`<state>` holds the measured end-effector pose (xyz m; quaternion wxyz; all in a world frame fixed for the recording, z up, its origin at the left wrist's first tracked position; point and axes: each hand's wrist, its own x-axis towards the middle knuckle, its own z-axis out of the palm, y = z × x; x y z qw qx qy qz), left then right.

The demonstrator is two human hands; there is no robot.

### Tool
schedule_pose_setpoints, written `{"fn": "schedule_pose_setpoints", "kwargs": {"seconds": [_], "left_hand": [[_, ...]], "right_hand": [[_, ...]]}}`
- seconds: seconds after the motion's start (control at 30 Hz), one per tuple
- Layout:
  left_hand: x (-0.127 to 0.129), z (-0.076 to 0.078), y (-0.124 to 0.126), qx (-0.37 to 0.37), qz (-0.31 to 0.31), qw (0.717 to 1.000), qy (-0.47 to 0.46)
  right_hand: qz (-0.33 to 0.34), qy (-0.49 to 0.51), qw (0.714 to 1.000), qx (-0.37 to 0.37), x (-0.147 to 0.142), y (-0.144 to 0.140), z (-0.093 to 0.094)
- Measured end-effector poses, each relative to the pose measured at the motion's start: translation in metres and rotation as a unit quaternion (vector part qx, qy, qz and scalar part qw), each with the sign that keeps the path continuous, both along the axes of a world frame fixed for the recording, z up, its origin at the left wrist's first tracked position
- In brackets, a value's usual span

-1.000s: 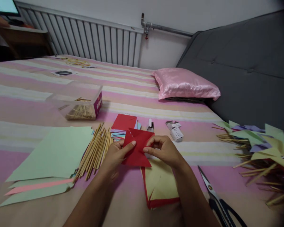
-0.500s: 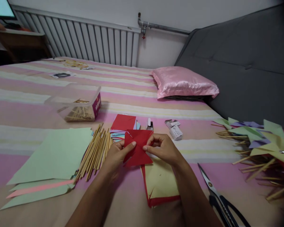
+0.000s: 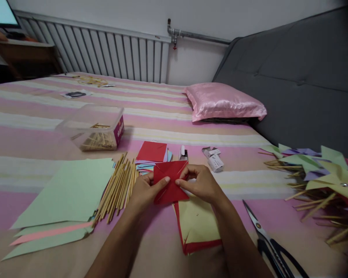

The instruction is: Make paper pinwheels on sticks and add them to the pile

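Between my two hands is a red paper square (image 3: 171, 193) with slits running in from its corners. My left hand (image 3: 146, 191) pinches its left side, thumb on top. My right hand (image 3: 198, 181) pinches the right side, thumb and forefinger near the middle. Below lies a stack of cut squares, a yellow paper square (image 3: 198, 220) on top and red ones under it. Just beyond my hands sits a pile of coloured paper squares with a red square (image 3: 152, 151) uppermost. A bundle of thin wooden sticks (image 3: 117, 189) lies left of my left hand.
Green paper sheets (image 3: 65, 193) lie at left, with a clear plastic box (image 3: 101, 139) of sticks behind. Scissors (image 3: 259, 227) rest open right of my right arm. Finished paper pinwheels (image 3: 327, 166) are heaped far right. Small white boxes (image 3: 215, 161) and a pink pillow (image 3: 224, 101) lie farther back.
The red square's flaps have flattened, so the gaps at its sides have closed. Both hands keep their pinch on it with little movement.
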<state>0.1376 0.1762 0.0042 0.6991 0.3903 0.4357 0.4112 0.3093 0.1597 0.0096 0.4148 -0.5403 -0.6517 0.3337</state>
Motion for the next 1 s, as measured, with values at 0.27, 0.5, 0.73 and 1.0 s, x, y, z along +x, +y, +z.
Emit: {"fn": "schedule_pose_setpoints", "kwargs": {"seconds": [0.27, 0.5, 0.73, 1.0], "left_hand": [[-0.0006, 0.0004, 0.0033, 0.024, 0.004, 0.998, 0.059], [0.0002, 0.0013, 0.0036, 0.041, -0.01, 0.997, 0.063], [0.0016, 0.0024, 0.0012, 0.042, -0.002, 0.998, 0.057], [0.0029, 0.0036, -0.0032, -0.018, -0.033, 0.998, -0.046]], "right_hand": [[-0.014, -0.039, 0.999, 0.03, -0.0031, -0.003, 0.0047], [-0.018, -0.028, 0.998, 0.058, -0.0044, -0.0032, 0.007], [-0.018, -0.014, 0.998, 0.063, -0.0061, -0.0028, 0.0082], [-0.02, 0.073, 0.995, 0.064, -0.0078, -0.0018, 0.0057]]}}
